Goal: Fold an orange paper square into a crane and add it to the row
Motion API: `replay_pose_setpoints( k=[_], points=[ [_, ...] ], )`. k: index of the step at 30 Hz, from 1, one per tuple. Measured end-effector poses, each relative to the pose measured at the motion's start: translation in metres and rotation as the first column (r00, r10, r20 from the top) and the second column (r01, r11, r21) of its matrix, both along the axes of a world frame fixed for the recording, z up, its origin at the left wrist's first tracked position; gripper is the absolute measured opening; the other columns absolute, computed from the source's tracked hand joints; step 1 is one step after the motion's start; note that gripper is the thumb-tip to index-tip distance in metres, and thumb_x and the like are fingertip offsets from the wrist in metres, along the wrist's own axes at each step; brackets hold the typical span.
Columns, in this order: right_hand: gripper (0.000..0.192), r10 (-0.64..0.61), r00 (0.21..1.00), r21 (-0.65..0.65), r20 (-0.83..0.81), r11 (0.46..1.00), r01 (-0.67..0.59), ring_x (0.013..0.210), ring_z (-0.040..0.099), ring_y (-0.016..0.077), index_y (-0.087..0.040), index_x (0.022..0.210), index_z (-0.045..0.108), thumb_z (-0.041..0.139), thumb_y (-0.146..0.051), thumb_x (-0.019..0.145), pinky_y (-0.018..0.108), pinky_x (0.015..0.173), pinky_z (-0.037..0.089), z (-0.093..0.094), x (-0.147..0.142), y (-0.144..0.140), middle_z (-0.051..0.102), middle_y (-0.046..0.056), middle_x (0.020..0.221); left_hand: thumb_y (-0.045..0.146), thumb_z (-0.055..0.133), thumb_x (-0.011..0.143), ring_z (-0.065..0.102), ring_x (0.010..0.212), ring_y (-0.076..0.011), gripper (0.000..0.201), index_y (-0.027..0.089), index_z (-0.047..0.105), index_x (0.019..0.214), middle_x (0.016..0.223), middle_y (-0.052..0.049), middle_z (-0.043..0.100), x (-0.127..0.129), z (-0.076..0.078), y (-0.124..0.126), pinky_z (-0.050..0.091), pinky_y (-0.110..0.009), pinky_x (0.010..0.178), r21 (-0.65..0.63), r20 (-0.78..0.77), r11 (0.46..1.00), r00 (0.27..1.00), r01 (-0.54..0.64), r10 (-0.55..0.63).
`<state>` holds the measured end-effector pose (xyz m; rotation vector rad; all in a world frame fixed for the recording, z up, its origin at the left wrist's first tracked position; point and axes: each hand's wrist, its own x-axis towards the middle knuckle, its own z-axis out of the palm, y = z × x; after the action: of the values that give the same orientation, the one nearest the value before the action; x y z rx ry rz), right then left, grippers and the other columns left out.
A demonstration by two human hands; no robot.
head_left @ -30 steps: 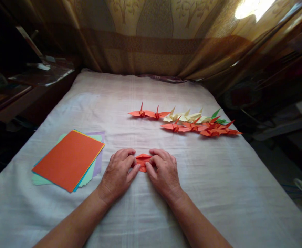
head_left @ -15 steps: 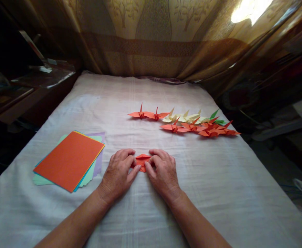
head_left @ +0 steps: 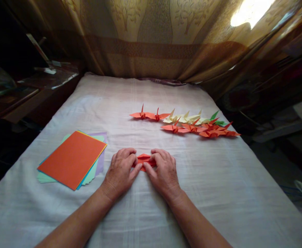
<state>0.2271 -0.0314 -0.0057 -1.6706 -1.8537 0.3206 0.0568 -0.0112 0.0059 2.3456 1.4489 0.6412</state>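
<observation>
A small piece of folded red-orange origami paper [head_left: 144, 158] lies on the cloth, pinched from both sides. My left hand [head_left: 123, 168] closes on its left end, thumb at the near edge and fingers curled over. On the opposite end, my right hand [head_left: 163, 169] grips it the same way, its thumb near the left thumb. Both ends of the paper are covered by my fingers; the raised middle fold shows between them.
A stack of coloured paper, orange sheet [head_left: 74, 159] on top, lies to the left. Several folded cranes stand in rows at the back right, among them a red crane [head_left: 175, 128] and a cream crane [head_left: 172, 118]. A curtain [head_left: 156, 51] hangs behind the cloth-covered surface [head_left: 212, 193].
My thumbs have shifted slightly upward and closer together at the paper's near edge. The view has moved a little; the paper stack and cranes stay put.
</observation>
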Motion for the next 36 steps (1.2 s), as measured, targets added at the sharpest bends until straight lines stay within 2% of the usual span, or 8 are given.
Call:
replay_pose_setpoints(
  k=[6, 11, 13, 15, 18, 21, 26, 36],
  points=[
    [0.009, 0.029, 0.995, -0.043, -0.096, 0.999, -0.033, 0.105, 0.057, 0.0239, -0.023, 0.08, 0.057, 0.063, -0.016, 0.082, 0.04, 0.09, 0.039, 0.0, 0.008, 0.003, 0.067, 0.006, 0.11, 0.022, 0.064, 0.085, 0.053, 0.109, -0.0274, 0.013, 0.02, 0.053, 0.078, 0.113, -0.008, 0.061, -0.001, 0.001, 0.0, 0.042, -0.045, 0.093, -0.027, 0.017, 1.0, 1.0, -0.008, 0.009],
    [0.013, 0.144, 0.978, -0.079, -0.152, 0.984, -0.157, 0.104, 0.059, 0.0218, -0.023, 0.076, 0.059, 0.06, -0.01, 0.079, 0.038, 0.089, 0.043, 0.005, 0.025, 0.011, 0.068, 0.005, 0.106, 0.02, 0.06, 0.085, 0.053, 0.108, -0.0261, 0.008, 0.022, 0.053, 0.082, 0.113, -0.006, 0.061, -0.004, -0.002, 0.001, 0.042, -0.044, 0.094, -0.023, 0.051, 1.0, 0.999, 0.0, 0.001],
    [0.014, 0.194, 0.967, -0.082, -0.162, 0.974, -0.209, 0.103, 0.06, 0.021, -0.023, 0.076, 0.06, 0.059, -0.01, 0.08, 0.037, 0.09, 0.044, 0.006, 0.03, 0.013, 0.068, 0.004, 0.106, 0.019, 0.059, 0.086, 0.054, 0.106, -0.0256, 0.007, 0.022, 0.055, 0.09, 0.111, -0.006, 0.062, -0.005, -0.005, 0.002, 0.043, -0.044, 0.093, -0.013, 0.074, 1.0, 0.997, -0.001, 0.002],
    [0.014, 0.224, 0.961, -0.072, -0.162, 0.969, -0.238, 0.103, 0.06, 0.0207, -0.023, 0.081, 0.062, 0.059, -0.009, 0.081, 0.038, 0.091, 0.045, 0.006, 0.033, 0.014, 0.068, 0.005, 0.106, 0.019, 0.059, 0.086, 0.055, 0.107, -0.0254, 0.02, 0.022, 0.056, 0.105, 0.112, -0.007, 0.063, -0.007, -0.008, 0.002, 0.043, -0.044, 0.094, 0.01, 0.102, 1.0, 0.995, -0.002, 0.001],
    [0.027, 0.233, 0.967, -0.027, -0.107, 0.971, -0.237, 0.107, 0.059, 0.0212, -0.023, 0.106, 0.066, 0.059, -0.01, 0.084, 0.039, 0.093, 0.046, 0.002, 0.033, 0.013, 0.068, 0.006, 0.111, 0.019, 0.058, 0.088, 0.055, 0.112, -0.0249, 0.037, 0.024, 0.055, 0.125, 0.118, -0.007, 0.063, -0.009, -0.011, 0.001, 0.043, -0.043, 0.097, 0.06, 0.11, 0.998, 0.993, 0.031, -0.038],
    [0.04, 0.25, 0.968, 0.016, 0.0, 0.968, -0.25, 0.11, 0.059, 0.0206, -0.029, 0.121, 0.065, 0.058, -0.01, 0.087, 0.038, 0.094, 0.046, -0.004, 0.033, 0.011, 0.067, 0.005, 0.116, 0.021, 0.057, 0.091, 0.056, 0.111, -0.0242, 0.032, 0.03, 0.064, 0.12, 0.117, -0.004, 0.065, -0.009, -0.01, 0.0, 0.043, -0.042, 0.096, 0.114, 0.07, 0.991, 0.994, 0.072, -0.081],
    [0.03, 0.255, 0.962, 0.06, 0.096, 0.963, -0.262, 0.111, 0.059, 0.02, -0.036, 0.11, 0.072, 0.062, -0.017, 0.089, 0.037, 0.091, 0.047, -0.01, 0.034, 0.01, 0.066, 0.004, 0.118, 0.023, 0.057, 0.092, 0.056, 0.108, -0.0259, 0.023, 0.028, 0.07, 0.111, 0.109, -0.005, 0.071, -0.008, -0.007, -0.003, 0.041, -0.046, 0.096, 0.186, -0.017, 0.977, 0.995, 0.099, -0.098],
    [0.021, 0.222, 0.971, 0.058, 0.087, 0.972, -0.228, 0.11, 0.059, 0.0219, -0.032, 0.102, 0.074, 0.066, -0.02, 0.087, 0.039, 0.092, 0.044, -0.002, 0.026, 0.008, 0.067, 0.005, 0.116, 0.017, 0.055, 0.091, 0.057, 0.103, -0.0271, 0.022, 0.026, 0.069, 0.106, 0.104, -0.004, 0.072, -0.002, 0.001, -0.006, 0.04, -0.046, 0.092, 0.231, -0.122, 0.964, 0.987, 0.135, -0.109]
  ],
)
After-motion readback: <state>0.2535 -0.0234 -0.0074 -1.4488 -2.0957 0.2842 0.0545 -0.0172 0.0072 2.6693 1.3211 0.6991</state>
